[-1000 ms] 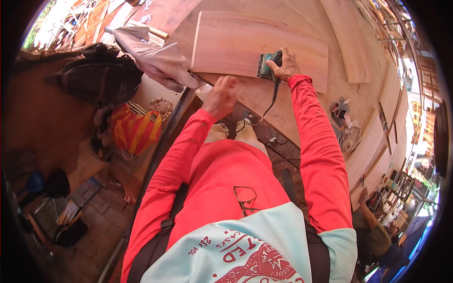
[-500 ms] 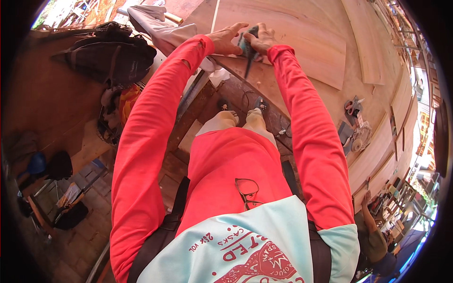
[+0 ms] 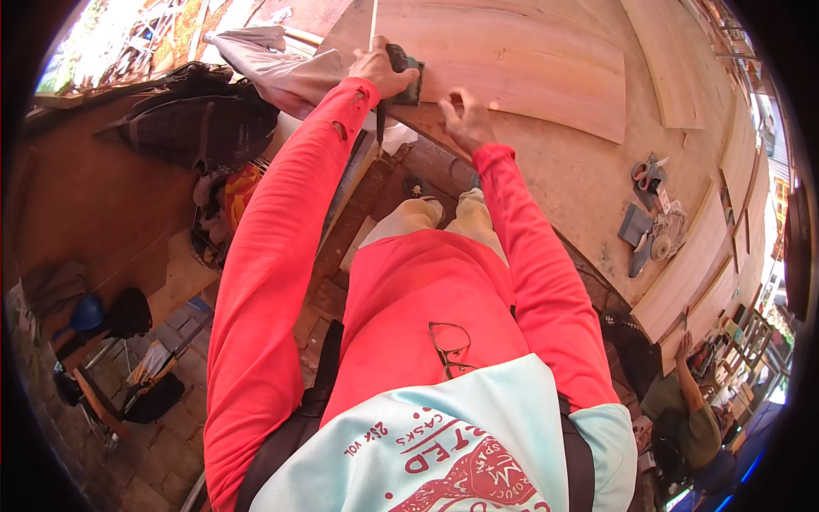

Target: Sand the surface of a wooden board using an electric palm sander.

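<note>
My left hand (image 3: 381, 66) is clenched around the green sander (image 3: 404, 75), pressing it flat on the near corner of the plywood sheet (image 3: 529, 64); my right hand (image 3: 465, 119) rests beside it, fingers loose, bracing the panel's edge.

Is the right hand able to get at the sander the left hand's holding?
Probably yes. The right hand rests open on the wooden panel right beside the green sander that the left hand grips, and nothing lies between them.
</note>
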Demonstrator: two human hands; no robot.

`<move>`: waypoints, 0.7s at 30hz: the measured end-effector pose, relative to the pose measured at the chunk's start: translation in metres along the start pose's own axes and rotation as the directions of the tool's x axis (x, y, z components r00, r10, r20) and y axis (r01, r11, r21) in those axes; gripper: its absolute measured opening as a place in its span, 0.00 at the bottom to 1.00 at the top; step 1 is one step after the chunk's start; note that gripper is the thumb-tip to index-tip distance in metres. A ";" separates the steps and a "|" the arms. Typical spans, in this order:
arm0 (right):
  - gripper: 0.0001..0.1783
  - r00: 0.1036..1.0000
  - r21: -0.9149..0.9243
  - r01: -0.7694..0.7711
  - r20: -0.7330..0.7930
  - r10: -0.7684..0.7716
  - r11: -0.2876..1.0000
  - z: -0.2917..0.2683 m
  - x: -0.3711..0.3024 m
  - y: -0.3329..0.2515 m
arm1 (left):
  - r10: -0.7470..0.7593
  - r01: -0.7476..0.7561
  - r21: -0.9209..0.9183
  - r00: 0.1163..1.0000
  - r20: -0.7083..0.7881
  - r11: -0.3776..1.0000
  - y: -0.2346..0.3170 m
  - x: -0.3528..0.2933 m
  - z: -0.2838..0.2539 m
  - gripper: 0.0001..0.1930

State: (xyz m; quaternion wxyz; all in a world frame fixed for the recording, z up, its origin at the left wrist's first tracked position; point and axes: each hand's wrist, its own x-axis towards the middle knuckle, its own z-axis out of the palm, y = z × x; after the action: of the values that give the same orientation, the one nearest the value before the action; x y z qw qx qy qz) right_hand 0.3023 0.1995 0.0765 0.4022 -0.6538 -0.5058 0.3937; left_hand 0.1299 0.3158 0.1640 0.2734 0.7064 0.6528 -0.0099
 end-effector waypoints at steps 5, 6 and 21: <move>0.14 0.984 0.089 -0.173 0.063 0.168 0.981 -0.041 -0.071 0.050 | -0.125 0.126 0.002 0.990 -0.069 0.992 -0.010 0.009 0.008 0.52; 0.14 0.944 0.139 -0.324 0.112 0.311 0.936 -0.051 -0.081 0.051 | -0.155 0.155 -0.005 0.987 -0.037 0.988 -0.016 0.010 0.008 0.55; 0.13 0.921 -0.259 -0.164 -0.385 0.054 0.952 -0.186 -0.077 0.116 | -0.028 0.018 -0.036 0.955 -0.296 0.999 0.045 -0.023 0.043 0.39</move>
State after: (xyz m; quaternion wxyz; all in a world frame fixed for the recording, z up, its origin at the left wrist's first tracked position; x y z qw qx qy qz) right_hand 0.4999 0.0812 0.0454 0.3692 -0.7953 -0.4341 0.2067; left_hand 0.1827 0.2774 0.1532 0.1840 0.6875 0.6947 0.1037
